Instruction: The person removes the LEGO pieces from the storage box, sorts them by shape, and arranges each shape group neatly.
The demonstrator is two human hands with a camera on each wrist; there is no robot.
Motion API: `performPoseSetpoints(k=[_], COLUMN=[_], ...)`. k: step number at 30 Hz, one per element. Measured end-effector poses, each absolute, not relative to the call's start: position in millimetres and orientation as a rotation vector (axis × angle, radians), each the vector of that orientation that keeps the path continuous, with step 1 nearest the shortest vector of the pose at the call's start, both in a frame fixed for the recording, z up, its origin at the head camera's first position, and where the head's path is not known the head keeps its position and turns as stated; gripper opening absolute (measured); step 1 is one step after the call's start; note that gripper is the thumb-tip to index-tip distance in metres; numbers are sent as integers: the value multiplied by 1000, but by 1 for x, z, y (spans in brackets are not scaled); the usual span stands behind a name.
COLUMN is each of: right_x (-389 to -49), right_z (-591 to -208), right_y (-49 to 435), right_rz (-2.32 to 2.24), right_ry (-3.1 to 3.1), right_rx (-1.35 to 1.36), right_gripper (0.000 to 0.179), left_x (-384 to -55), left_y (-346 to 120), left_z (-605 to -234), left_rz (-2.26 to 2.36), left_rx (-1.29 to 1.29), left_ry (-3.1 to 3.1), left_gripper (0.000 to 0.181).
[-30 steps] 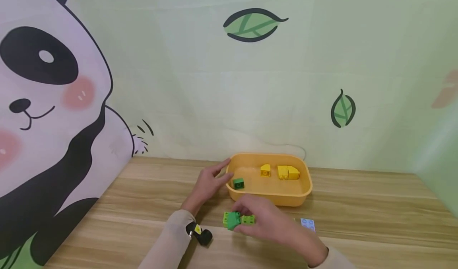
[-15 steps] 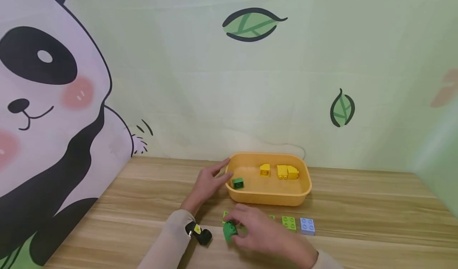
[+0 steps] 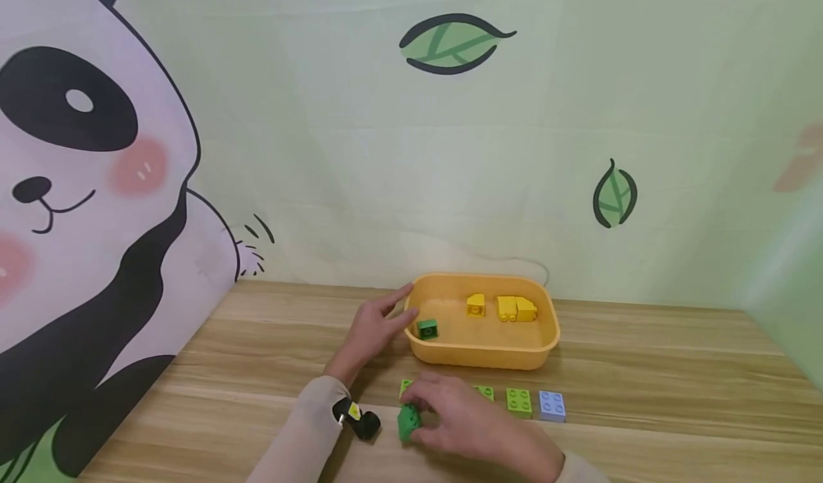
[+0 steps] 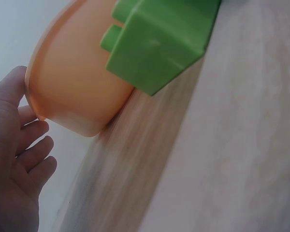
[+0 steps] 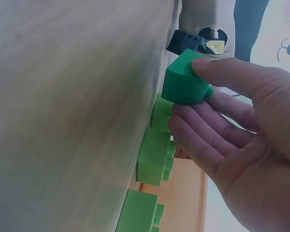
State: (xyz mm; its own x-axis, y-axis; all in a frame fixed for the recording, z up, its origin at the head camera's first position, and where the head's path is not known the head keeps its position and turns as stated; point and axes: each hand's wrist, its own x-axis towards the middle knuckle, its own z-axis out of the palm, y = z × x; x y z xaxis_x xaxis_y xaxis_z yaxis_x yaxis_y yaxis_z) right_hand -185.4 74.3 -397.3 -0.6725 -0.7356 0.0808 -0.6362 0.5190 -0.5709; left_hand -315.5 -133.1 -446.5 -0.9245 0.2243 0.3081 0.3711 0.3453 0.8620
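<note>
My right hand (image 3: 463, 419) pinches a dark green toy brick (image 3: 408, 424) between thumb and fingers, low over the wooden table in front of the tray. In the right wrist view the thumb lies on one face of this sloped brick (image 5: 183, 82), and a stud points towards the palm. At the left end of the orange tray (image 3: 482, 357), my left hand (image 3: 368, 334) touches the rim with spread thumb and index finger. The left wrist view shows its other fingers loosely bent beside the tray (image 4: 72, 92).
Lime green bricks (image 3: 519, 403) and a light blue brick (image 3: 552, 406) stand in a row before the tray; my right hand hides part of it. Inside the tray are yellow bricks (image 3: 516, 309) and a green brick (image 3: 427, 329). A wrist camera (image 3: 357, 420) sits at my left sleeve.
My right hand has drawn the dark green brick nearer to me and slightly left, tilting it on the way. More of the brick row now shows. The left hand stays at the tray.
</note>
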Motion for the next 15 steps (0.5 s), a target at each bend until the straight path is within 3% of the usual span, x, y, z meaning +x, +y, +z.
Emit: performPoseSetpoints(k=[15], right_x=[-188], right_z=[-403], right_y=[69], right_rz=[-843], right_ry=[2600], right_rx=[-1161], right_gripper=[38], left_x=[-315], left_y=[-133], left_z=[-446], left_rz=[-1642], left_rx=[-537], left_ry=[-2468], left_gripper=[52])
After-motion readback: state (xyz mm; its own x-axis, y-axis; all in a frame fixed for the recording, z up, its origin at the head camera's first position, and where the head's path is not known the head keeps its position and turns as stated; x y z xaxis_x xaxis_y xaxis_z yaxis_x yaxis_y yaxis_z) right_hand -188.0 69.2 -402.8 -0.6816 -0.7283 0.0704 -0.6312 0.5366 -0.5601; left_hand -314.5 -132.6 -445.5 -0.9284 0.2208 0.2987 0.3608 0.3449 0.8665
